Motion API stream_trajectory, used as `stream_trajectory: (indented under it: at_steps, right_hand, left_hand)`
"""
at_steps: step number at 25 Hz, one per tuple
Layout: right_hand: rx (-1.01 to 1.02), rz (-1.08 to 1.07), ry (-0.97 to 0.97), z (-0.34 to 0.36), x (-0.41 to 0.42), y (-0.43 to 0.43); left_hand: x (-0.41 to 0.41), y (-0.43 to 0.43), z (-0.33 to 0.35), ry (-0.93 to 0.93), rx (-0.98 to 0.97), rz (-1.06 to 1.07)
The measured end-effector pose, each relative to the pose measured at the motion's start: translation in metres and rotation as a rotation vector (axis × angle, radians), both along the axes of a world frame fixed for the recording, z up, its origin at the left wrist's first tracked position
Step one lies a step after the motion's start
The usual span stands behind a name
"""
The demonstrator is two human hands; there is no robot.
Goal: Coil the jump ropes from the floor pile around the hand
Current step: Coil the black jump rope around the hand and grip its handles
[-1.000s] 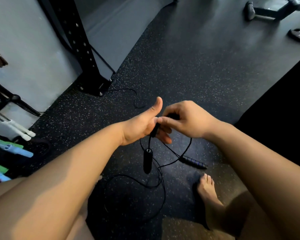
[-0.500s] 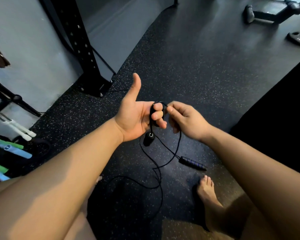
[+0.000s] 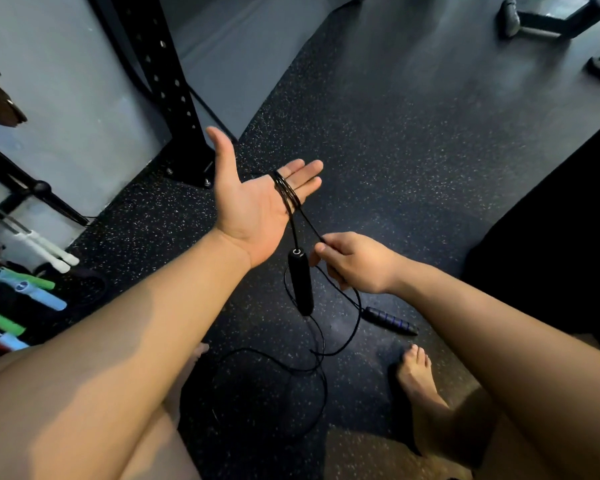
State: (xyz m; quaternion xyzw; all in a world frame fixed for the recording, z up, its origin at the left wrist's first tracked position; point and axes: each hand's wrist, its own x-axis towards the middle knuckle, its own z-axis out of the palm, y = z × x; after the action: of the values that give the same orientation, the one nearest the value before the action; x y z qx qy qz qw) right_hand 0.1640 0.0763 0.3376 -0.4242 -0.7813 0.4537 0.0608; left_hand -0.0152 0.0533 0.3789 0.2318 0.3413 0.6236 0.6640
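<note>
Around flat left hand (image 3: pixel 252 209), thin rope (image 3: pixel 285 192) coils.

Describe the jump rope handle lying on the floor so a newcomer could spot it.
On the speckled black floor, look just below the right hand pinching the cord, toward the bare foot. The ribbed handle lies there. Unlike the smooth handle dangling under the open left hand, it lies flat and has bluish bands.

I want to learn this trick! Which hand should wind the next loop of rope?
The right hand: it pinches the jump rope just below the coils. The left hand lies open, with the loops around its fingers.
</note>
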Motion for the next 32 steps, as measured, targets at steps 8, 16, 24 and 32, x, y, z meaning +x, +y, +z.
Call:
stream_trajectory:
  at_steps: [8,16,24,32]
  right_hand:
    - [0.441,0.163,-0.013,0.039,0.006,-0.003]
    - [0.489,-0.024,0.087,0.037,0.029,0.023]
    - [0.275,-0.164,0.106,0.013,0.029,0.023]
    - [-0.104,-0.012,0.033,0.008,0.013,0.002]
  left_hand:
    - [0.005,-0.004,-0.026,1.012,-0.088,-0.331]
    - [0.022,-0.017,0.0,0.825,-0.012,-0.655]
    - [0.02,-0.015,0.005,0.176,-0.039,-0.459]
    - [-0.008,0.001,0.009,-0.028,0.022,0.028]
